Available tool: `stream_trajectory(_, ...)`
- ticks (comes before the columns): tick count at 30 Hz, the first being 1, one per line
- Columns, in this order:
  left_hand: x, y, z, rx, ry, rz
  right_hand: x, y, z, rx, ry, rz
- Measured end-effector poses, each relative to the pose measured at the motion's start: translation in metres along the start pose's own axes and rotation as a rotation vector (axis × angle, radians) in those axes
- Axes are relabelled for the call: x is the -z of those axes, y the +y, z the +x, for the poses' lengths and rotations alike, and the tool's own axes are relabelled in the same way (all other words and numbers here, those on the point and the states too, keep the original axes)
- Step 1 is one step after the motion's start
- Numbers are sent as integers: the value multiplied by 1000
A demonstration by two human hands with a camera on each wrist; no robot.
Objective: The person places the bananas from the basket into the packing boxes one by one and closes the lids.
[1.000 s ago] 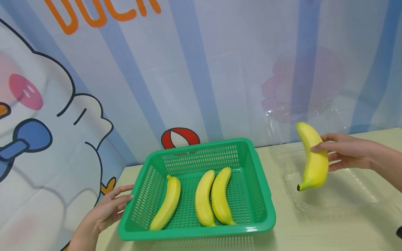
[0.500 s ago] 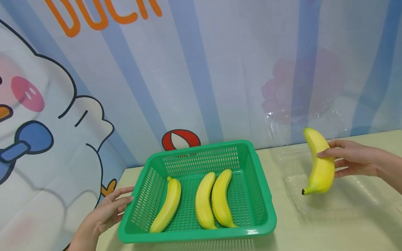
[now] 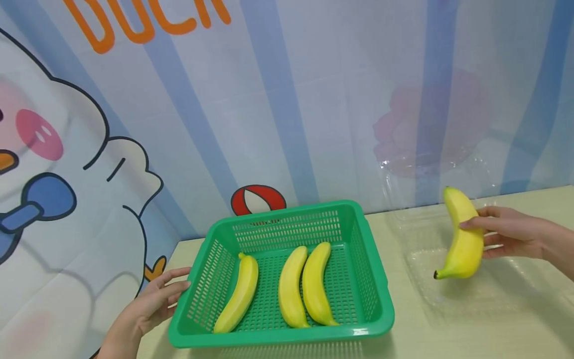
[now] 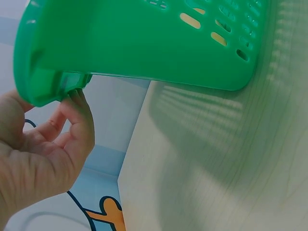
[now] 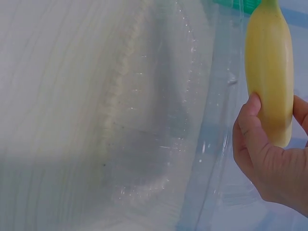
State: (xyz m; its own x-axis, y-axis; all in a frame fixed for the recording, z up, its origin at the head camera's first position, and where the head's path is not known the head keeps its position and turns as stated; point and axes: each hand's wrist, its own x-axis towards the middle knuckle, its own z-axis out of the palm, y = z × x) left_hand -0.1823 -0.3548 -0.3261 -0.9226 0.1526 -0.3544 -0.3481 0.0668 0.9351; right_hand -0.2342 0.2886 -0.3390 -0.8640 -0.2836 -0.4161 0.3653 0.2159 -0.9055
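Observation:
My right hand [image 3: 511, 232] holds a yellow banana [image 3: 466, 249] between thumb and fingers, its greenish stem end pointing down and left. The banana hangs above an open clear plastic box [image 3: 430, 291]. In the right wrist view the thumb lies along one side of the banana [image 5: 269, 67], with the box [image 5: 144, 144] below. My left hand [image 3: 154, 301] is at the left rim of a green plastic basket [image 3: 280, 339]. The left wrist view shows its fingers [image 4: 79, 113] curled up under the basket's rim. Inside lie three bananas, one at the left [image 3: 239, 296] and two side by side.
The pale table [image 3: 403, 329] bears both containers. The clear box's raised lid [image 3: 394, 187] stands toward the printed cloth backdrop [image 3: 332, 109] behind the table. The basket stands to the left of the box.
My right hand has carried the banana to the right and slightly down over the clear box. The left hand stays at the basket's rim, and the bananas in the basket lie as before.

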Motion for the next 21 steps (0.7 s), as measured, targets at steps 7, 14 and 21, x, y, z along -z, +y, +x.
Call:
stream_trajectory(7, 0, 0, 0, -6, -9, -4, 3, 7, 1, -13, 30, -12)
stream_trajectory(14, -1, 0, -1, -14, -6, -5, 6, 14, 1, -29, 37, -20)
stream_trajectory(21, -3, 1, -2, -12, 5, -9, 9, 21, 2, -28, 46, -18)
